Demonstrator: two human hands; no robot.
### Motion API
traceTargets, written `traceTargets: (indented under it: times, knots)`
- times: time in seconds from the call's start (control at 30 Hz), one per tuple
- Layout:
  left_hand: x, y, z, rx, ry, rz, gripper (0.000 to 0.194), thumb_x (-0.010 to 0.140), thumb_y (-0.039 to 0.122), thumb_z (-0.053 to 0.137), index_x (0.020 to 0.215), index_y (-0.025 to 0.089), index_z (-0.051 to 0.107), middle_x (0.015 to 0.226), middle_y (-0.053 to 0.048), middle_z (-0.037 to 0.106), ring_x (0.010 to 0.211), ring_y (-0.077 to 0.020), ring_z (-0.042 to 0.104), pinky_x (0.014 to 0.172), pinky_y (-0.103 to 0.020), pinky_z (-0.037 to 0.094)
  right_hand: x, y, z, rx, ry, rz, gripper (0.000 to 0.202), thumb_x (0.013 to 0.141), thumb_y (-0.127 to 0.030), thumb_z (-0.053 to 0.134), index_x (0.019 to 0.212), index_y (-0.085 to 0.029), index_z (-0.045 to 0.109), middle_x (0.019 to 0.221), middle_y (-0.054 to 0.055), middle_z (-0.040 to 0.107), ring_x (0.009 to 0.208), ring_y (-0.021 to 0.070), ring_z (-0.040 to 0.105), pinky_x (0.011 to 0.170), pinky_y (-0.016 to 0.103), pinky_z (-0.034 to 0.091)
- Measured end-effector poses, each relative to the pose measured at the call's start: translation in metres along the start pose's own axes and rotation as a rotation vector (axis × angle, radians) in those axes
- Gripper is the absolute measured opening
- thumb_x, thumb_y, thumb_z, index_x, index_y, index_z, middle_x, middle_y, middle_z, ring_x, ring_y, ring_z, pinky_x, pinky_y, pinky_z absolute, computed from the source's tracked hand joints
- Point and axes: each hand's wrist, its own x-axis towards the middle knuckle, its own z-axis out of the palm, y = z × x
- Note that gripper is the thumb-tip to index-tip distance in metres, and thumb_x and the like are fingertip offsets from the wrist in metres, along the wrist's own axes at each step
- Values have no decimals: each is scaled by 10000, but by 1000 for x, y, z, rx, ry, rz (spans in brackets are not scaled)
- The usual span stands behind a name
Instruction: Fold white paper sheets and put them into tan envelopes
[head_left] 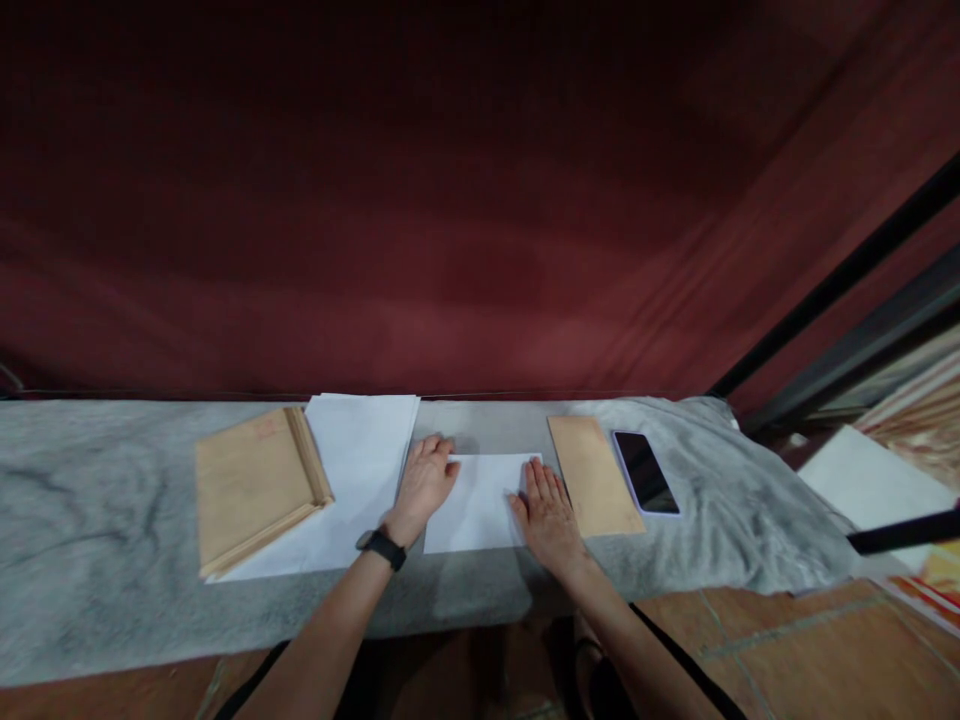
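Observation:
A sheet of white paper, seemingly folded, lies between my two hands on the grey cloth. My left hand, with a dark watch on its wrist, rests over the sheet's left edge, fingers bent a little and holding nothing. Flat on the right edge is my right hand, its fingers stretched out. A single brown envelope lies just right of that hand. To the left of my left hand is a stack of white paper, partly covered by a pile of brown envelopes.
A phone with a light purple edge lies right of the single envelope. Grey cloth covers the long narrow surface. Behind it hangs a dark red curtain. Black bars and a white board stand at the right.

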Motion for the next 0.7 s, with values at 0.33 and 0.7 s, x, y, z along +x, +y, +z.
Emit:
traceTargets:
  times: [0.33, 0.7]
  knots:
    - [-17, -23, -21, -483, -119, -267, 110, 818, 290, 504, 759, 206, 543, 623, 39, 553, 597, -159, 594, 552, -253, 455, 12, 2, -23, 209, -48, -47, 568, 943, -142, 392, 1510, -119, 407, 1559, 128, 432, 1463, 248, 360, 1194, 482, 331]
    - [-51, -11, -33, -1247, -256, -675, 253, 620, 246, 734, 814, 186, 583, 775, -14, 694, 789, -193, 712, 750, -333, 597, 11, -5, -35, 374, -201, -212, 773, 742, 24, 499, 1469, -239, 489, 1524, 67, 492, 1408, 227, 451, 1184, 473, 372]
